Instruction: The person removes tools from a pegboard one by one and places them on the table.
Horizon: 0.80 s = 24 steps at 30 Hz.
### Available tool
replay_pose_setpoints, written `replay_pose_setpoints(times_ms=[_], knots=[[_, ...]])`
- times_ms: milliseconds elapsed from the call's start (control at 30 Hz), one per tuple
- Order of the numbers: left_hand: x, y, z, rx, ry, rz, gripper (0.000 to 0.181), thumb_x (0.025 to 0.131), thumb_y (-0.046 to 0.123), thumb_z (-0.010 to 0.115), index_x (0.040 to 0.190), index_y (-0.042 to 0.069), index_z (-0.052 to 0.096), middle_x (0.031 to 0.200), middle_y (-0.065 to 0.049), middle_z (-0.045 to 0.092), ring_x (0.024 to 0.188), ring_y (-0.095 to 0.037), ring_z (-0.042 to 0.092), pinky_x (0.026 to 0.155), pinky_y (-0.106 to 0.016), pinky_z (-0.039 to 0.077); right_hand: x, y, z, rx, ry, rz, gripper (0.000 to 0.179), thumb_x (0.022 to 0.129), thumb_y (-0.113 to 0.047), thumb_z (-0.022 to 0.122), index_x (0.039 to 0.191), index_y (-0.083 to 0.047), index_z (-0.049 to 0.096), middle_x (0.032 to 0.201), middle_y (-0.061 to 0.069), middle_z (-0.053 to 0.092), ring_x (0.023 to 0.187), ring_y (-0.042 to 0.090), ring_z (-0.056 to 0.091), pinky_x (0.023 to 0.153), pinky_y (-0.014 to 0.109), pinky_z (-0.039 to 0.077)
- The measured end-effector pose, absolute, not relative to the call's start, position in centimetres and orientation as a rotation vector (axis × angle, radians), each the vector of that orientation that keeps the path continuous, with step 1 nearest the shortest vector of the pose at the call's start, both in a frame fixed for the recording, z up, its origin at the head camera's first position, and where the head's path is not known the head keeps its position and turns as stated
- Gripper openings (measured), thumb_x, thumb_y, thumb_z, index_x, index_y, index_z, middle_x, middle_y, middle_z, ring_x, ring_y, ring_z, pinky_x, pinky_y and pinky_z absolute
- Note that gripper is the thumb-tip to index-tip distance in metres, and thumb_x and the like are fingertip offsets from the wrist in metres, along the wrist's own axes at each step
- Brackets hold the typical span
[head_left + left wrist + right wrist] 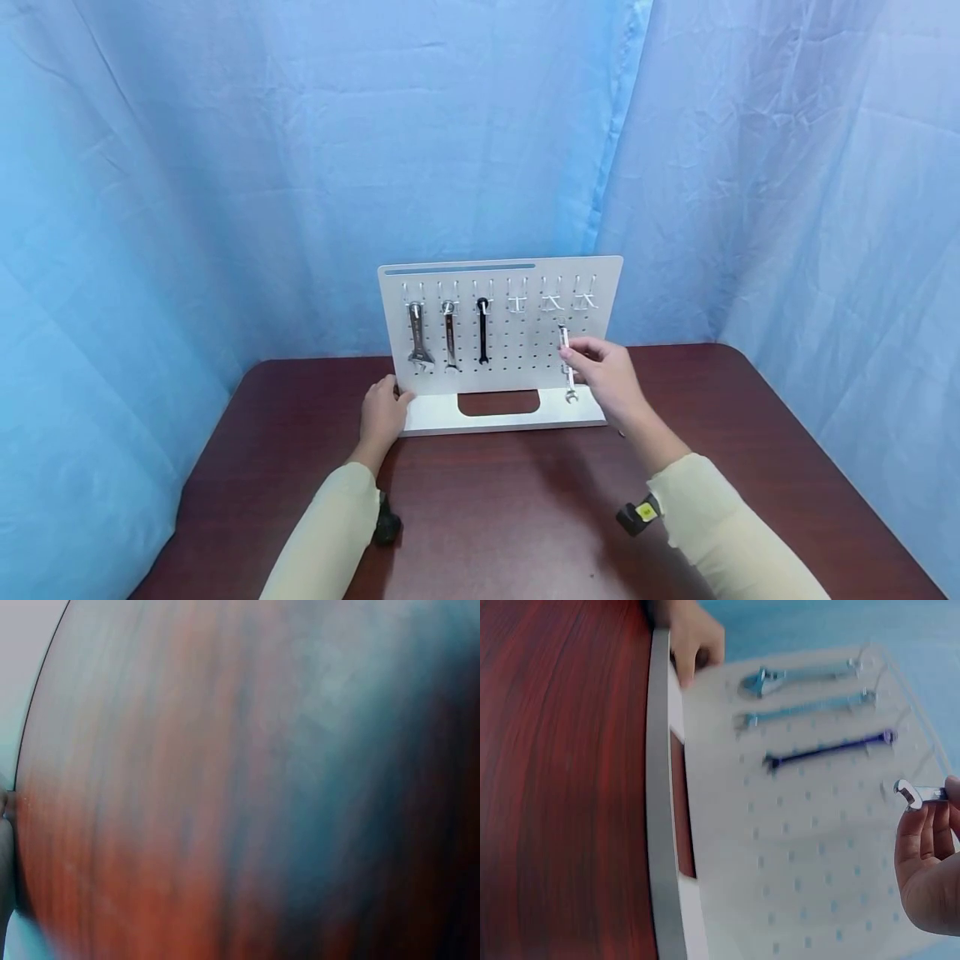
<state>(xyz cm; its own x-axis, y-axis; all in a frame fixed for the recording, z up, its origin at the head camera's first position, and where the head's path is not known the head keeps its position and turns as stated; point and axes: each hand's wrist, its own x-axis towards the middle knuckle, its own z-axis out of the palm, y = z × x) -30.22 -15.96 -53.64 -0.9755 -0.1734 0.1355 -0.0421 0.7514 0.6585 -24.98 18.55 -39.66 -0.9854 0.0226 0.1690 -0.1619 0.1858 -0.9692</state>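
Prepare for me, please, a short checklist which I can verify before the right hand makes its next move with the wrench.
1. Grip: the right hand holds the slim silver metal wrench: ok.
2. Support: the left hand holds the white perforated pegboard at its lower left corner: ok.
3. Free places: the three rightmost silver wire hooks carry nothing: ok.
4. Other tools: the silver adjustable wrench, slim silver wrench beside it and slim black wrench hang on hooks: ok.
5. Held wrench on a hook: not ok, its upper end appears below them.
6. Held wrench touching the pegboard: cannot tell.
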Motion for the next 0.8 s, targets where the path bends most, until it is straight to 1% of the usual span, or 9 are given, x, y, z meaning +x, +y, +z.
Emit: replay_pose_setpoints(times_ms=[33,100,167,267,333,400,500,667,800], knots=[[-30.2,-16.0,-53.6,0.172,-2.763,-1.031,0.025,0.099,0.025,0.067,0.110,0.004,0.061,0.097,-0.011,0.063,0.090,-0.028,0.058,0.075,-0.043,0.048,-24.9,19.3,-39.8,0.117,-2.311,1.910,0.033,0.096,-0.015,0.071,0.115,0.011,0.067,0.087,0.000,0.062,0.075,0.008,0.057,0.064,0.025,0.054],[-30.3,-16.0,-53.6,0.173,-2.765,-1.031,0.025,0.099,0.025,0.067,0.111,0.004,0.061,0.098,-0.011,0.063,0.090,-0.028,0.058,0.075,-0.043,0.048,-24.7,20.8,-40.1,0.086,-2.325,1.893,0.034,0.096,-0.016,0.071,0.117,0.011,0.067,0.087,-0.001,0.062,0.073,0.008,0.057,0.062,0.025,0.053],[-30.3,-16.0,-53.6,0.173,-2.765,-1.035,0.025,0.099,0.025,0.067,0.111,0.004,0.061,0.098,-0.011,0.063,0.090,-0.028,0.058,0.076,-0.042,0.048,-24.8,22.5,-40.6,0.056,-2.345,1.868,0.035,0.097,-0.016,0.071,0.117,0.011,0.066,0.084,-0.001,0.062,0.066,0.008,0.056,0.058,0.025,0.051],[-30.2,-16.0,-53.5,0.165,-2.762,-1.034,0.025,0.099,0.025,0.067,0.111,0.003,0.062,0.098,-0.012,0.063,0.090,-0.028,0.058,0.075,-0.043,0.048,-25.1,25.1,-41.8,0.015,-2.358,1.865,0.037,0.097,-0.015,0.070,0.119,0.014,0.064,0.083,-0.004,0.064,0.066,0.008,0.058,0.059,0.027,0.052],[-30.2,-16.0,-53.5,0.159,-2.757,-1.032,0.026,0.099,0.024,0.068,0.111,0.003,0.062,0.097,-0.012,0.064,0.090,-0.028,0.059,0.075,-0.043,0.048,-25.3,26.8,-42.7,-0.018,-2.396,1.841,0.036,0.098,-0.016,0.068,0.119,0.013,0.063,0.081,-0.004,0.064,0.066,0.009,0.058,0.058,0.027,0.052],[-30.1,-16.1,-53.5,0.156,-2.755,-1.025,0.026,0.099,0.024,0.068,0.111,0.003,0.062,0.097,-0.012,0.064,0.089,-0.028,0.059,0.075,-0.043,0.048,-25.5,28.3,-43.5,-0.052,-2.427,1.824,0.037,0.099,-0.018,0.068,0.120,0.011,0.063,0.084,-0.001,0.066,0.068,0.011,0.058,0.060,0.029,0.053],[-30.1,-16.1,-53.5,0.159,-2.757,-1.014,0.025,0.099,0.025,0.068,0.110,0.003,0.062,0.097,-0.011,0.063,0.089,-0.028,0.059,0.075,-0.042,0.048,-25.8,30.2,-44.7,-0.103,-2.487,1.766,0.037,0.100,-0.022,0.066,0.121,0.009,0.063,0.084,0.003,0.064,0.065,0.013,0.055,0.059,0.032,0.051],[-30.1,-16.0,-53.6,0.165,-2.758,-1.014,0.024,0.099,0.024,0.068,0.108,0.003,0.062,0.096,-0.012,0.063,0.089,-0.028,0.059,0.074,-0.043,0.048,-26.6,32.2,-46.2,-0.209,-2.544,1.697,0.041,0.101,-0.024,0.064,0.127,0.008,0.061,0.081,0.003,0.061,0.065,0.019,0.055,0.060,0.039,0.050],[-30.1,-15.9,-53.7,0.158,-2.757,-1.013,0.023,0.099,0.024,0.068,0.106,0.004,0.061,0.095,-0.010,0.062,0.087,-0.027,0.058,0.073,-0.042,0.047,-27.2,33.1,-47.1,-0.286,-2.582,1.638,0.040,0.103,-0.021,0.062,0.130,0.008,0.060,0.081,0.002,0.060,0.066,0.021,0.055,0.057,0.037,0.049]])
